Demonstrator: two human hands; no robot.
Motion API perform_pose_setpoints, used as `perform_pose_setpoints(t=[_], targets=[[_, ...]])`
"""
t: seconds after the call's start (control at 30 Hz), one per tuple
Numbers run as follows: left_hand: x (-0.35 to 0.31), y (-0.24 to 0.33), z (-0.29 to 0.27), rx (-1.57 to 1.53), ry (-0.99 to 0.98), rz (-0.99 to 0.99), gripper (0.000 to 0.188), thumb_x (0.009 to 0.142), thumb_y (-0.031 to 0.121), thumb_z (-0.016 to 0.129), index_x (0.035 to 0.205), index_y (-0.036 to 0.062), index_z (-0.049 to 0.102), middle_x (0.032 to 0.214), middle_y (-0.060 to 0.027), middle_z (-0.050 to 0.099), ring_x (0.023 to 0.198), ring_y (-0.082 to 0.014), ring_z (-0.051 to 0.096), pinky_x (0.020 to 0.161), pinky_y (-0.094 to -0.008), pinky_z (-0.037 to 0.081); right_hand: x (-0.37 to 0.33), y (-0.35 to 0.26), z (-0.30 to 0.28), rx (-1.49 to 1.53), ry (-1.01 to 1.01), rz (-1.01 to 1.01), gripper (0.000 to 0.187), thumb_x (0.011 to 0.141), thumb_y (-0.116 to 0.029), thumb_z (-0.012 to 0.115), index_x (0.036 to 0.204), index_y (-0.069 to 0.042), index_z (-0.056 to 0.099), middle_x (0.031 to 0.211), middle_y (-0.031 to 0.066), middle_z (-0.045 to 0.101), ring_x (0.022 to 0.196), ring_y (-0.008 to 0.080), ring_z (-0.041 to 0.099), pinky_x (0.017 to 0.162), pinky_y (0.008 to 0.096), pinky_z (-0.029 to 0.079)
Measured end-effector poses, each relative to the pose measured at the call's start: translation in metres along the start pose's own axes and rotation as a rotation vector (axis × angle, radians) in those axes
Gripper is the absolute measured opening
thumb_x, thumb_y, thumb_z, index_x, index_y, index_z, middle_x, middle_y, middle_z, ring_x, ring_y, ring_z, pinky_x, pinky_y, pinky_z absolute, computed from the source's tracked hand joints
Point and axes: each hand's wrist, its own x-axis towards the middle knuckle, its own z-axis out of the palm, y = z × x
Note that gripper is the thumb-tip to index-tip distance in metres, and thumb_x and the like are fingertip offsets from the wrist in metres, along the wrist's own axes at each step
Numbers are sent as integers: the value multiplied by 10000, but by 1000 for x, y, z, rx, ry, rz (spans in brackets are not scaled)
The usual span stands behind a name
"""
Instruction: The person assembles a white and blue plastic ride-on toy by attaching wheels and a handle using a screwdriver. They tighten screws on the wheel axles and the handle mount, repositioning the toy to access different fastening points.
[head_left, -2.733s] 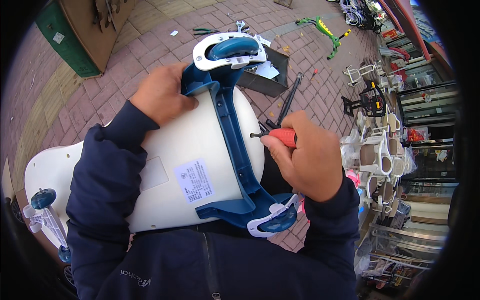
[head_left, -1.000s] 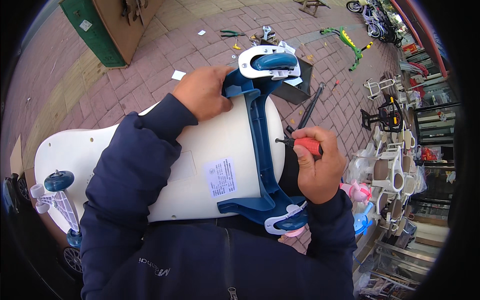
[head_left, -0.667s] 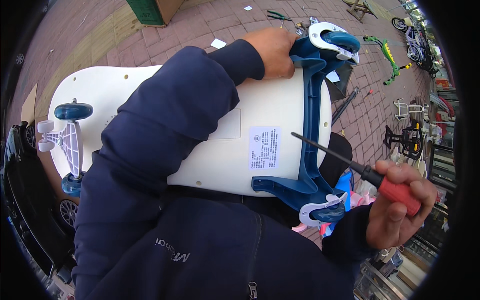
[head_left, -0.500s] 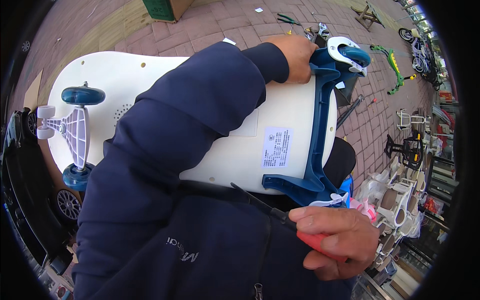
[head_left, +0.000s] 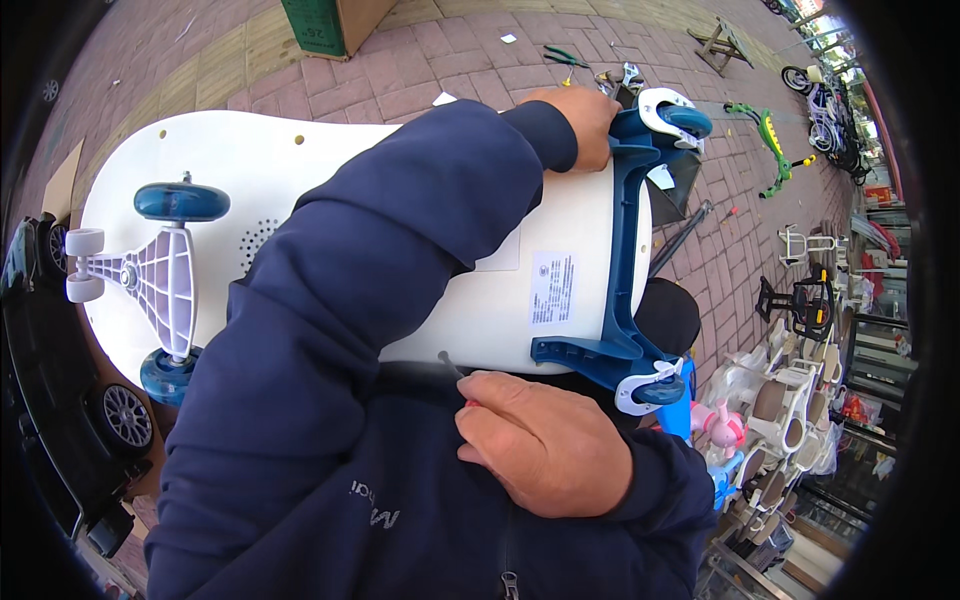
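Note:
A child's white ride-on swing car (head_left: 400, 340) lies upside down across my lap, its underside facing up. A dark blue axle bracket (head_left: 625, 240) with a caster at each end crosses its right end. At its left end sits a grey triangular wheel frame (head_left: 160, 270) with blue wheels. My left hand (head_left: 578, 125) is closed at the car's far edge beside the bracket; its fingertips are hidden. My right hand (head_left: 545, 440), in front of my jacket, is closed round a red-handled tool; its thin blurred tip (head_left: 447, 360) points at the near edge of the car.
Beyond the car, pliers (head_left: 572, 55) and an adjustable wrench (head_left: 628, 78) lie on the brick paving. A green box (head_left: 318, 28) stands at the far left. A large black toy car (head_left: 60, 370) is at left. A green scooter (head_left: 768, 150) and several child seats (head_left: 785, 400) are at right.
My right hand has moved left with the red-handled tool and turned over, so its back now faces up. The view has shifted slightly; my left hand stays at the far edge.

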Motion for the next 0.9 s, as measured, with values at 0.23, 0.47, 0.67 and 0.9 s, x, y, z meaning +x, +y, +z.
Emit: perform_pose_setpoints(t=[0.23,0.47,0.67,0.9], targets=[[-4,1,-8,16,-25,1,602,892,172,705,1486,96,642,1261,-182,763,1136,-357,754,988,-476,604,0,-11,2,-147,-88,-19,212,913,-103,726,1106,-26,683,1168,245,734,940,343,779,810,358,643],[-1,-2,-11,2,-12,-20,572,887,180,710,1453,104,669,1239,-180,767,1127,-357,755,984,-496,596,-1,-2,2,-178,9,152,529,765,-310,950,1085,11,676,986,182,759,795,336,757,691,359,610],[-4,-4,-12,-26,-12,-15,581,882,178,716,1452,75,665,1243,-188,764,1119,-362,754,974,-491,602,-2,5,12,-60,36,-135,288,879,-203,824,1067,-44,675,931,155,714,723,270,709,656,331,584],[-3,-8,-17,-15,44,20,572,885,181,719,1444,69,669,1238,-194,763,1107,-376,752,955,-484,614,-4,-18,8,-380,54,146,365,806,-250,901,1007,-45,676,876,133,703,637,271,675,573,336,547]])
